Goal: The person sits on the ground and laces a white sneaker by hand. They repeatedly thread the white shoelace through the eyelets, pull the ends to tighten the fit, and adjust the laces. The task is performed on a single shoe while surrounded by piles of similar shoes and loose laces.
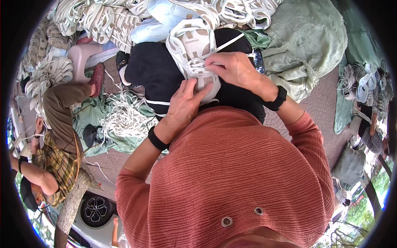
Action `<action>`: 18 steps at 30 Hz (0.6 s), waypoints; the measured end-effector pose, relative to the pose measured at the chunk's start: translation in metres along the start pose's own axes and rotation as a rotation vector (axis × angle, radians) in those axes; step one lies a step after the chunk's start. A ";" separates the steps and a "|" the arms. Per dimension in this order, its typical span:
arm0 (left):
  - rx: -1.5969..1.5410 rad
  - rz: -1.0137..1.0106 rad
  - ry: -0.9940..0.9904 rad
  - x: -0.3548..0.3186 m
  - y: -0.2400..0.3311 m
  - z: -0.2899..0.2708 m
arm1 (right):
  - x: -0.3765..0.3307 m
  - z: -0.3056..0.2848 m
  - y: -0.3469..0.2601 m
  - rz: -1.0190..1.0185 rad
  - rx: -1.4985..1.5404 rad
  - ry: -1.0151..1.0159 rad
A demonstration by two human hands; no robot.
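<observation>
A white and beige sneaker [195,43] lies across my lap on black trousers [155,62], its toe toward me and its opening away. My left hand [184,101] grips the sneaker near the toe, with the thumb laid over the toe cap. Over the lacing, my right hand [240,73] has thumb and forefinger pinched together at a white shoelace [197,64]. The fingertips partly hide what they grip. One loose lace end [231,42] sticks out to the right above that hand. Several lace rows cross the tongue.
Beyond my knees lies a heap of similar shoes [109,22] and pale blue pieces [155,25]. A pale woven sack [308,37] bulges at the right. Left of me, a pile of white laces [128,118] rests on green cloth. Another person [62,120] sits by a pink stool [80,58].
</observation>
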State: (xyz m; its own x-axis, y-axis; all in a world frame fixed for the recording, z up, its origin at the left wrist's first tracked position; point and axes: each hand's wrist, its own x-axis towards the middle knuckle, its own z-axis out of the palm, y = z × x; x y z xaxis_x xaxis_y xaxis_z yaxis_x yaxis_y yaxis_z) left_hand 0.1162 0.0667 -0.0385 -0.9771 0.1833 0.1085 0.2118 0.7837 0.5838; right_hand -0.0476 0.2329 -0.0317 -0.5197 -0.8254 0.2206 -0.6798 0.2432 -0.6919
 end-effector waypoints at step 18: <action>-0.080 -0.135 0.223 0.049 -0.036 -0.037 | 0.045 -0.048 0.016 0.165 -0.074 -0.026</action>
State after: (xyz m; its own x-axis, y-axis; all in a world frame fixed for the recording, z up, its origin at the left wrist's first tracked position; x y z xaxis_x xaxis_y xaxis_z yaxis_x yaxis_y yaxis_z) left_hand 0.0600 0.0254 -0.0243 -0.9789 -0.0620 0.1945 0.0854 0.7409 0.6662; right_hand -0.1067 0.2241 0.0003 -0.6145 -0.7838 0.0897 -0.6231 0.4125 -0.6645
